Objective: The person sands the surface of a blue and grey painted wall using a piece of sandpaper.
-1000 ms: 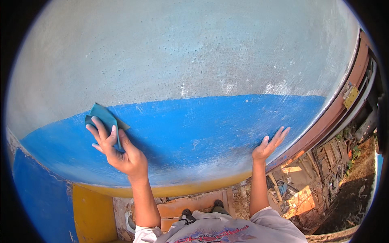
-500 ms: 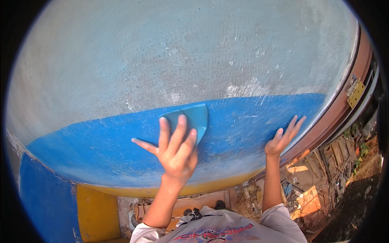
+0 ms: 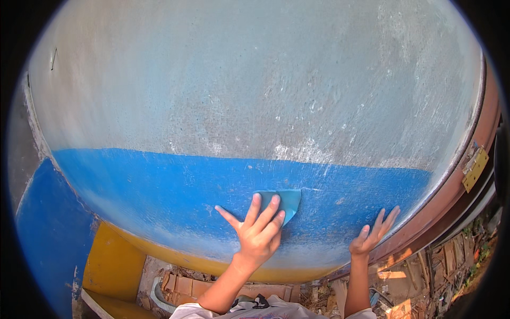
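Observation:
My left hand (image 3: pixel 255 234) presses a folded teal sheet (image 3: pixel 289 204) against the blue band (image 3: pixel 159 196) of a painted wall, fingers spread over the sheet and little finger stuck out to the left. My right hand (image 3: pixel 372 234) is open, fingers up, at the blue band near the wall's right edge. Above the band the surface is weathered pale grey (image 3: pixel 255 80) with white scuffs; below it runs a yellow strip (image 3: pixel 180 258).
Along the right edge are a brown frame (image 3: pixel 454 199) and a brass hinge (image 3: pixel 474 170). At the left stand a blue panel (image 3: pixel 50 234) and a yellow panel (image 3: pixel 114 252). Wood scraps and debris (image 3: pixel 419 271) lie on the ground below.
My left hand has moved right along the blue band with the teal sheet. My view has shifted, so the wall and both hands sit lower in the picture.

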Tool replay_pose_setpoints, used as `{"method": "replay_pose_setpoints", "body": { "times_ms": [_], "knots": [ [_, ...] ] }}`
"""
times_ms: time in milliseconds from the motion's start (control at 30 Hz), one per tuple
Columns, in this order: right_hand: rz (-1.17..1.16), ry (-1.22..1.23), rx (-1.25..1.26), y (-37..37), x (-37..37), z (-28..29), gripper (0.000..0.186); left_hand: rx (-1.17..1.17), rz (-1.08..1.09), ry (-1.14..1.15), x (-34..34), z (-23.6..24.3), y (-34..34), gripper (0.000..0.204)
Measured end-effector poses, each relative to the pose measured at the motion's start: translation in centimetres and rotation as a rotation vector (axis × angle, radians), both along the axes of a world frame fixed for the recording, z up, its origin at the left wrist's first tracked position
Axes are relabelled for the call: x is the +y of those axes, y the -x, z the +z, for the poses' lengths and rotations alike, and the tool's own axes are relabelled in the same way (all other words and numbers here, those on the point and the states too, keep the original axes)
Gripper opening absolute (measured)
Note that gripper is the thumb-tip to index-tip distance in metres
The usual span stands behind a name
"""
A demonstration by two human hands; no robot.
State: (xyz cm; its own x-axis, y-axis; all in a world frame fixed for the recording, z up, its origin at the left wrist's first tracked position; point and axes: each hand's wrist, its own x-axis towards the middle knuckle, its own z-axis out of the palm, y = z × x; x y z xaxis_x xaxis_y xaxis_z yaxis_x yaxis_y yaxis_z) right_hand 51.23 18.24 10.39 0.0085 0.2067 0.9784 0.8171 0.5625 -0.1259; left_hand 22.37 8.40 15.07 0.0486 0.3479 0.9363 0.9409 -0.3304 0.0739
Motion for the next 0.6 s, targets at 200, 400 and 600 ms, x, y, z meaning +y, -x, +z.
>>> {"method": "replay_pose_setpoints", "body": {
  "times_ms": [200, 400, 600],
  "knots": [
    [-0.056, -0.026, -0.059, 0.0, 2.1, -1.9, 0.058, -0.643, 0.046, -0.362, 0.0, 1.9, 4.1, 0.014],
    [-0.102, -0.057, -0.01, -0.6, 1.9, -2.0, 0.057, -0.004, -0.032, -0.037, 2.0, 5.1, -3.5, 0.014],
    [-0.009, -0.017, -0.021, -0.3, 1.4, -2.5, 0.06, -0.235, 0.036, -0.1, 1.0, -2.0, -1.8, 0.019]
  ]
}}
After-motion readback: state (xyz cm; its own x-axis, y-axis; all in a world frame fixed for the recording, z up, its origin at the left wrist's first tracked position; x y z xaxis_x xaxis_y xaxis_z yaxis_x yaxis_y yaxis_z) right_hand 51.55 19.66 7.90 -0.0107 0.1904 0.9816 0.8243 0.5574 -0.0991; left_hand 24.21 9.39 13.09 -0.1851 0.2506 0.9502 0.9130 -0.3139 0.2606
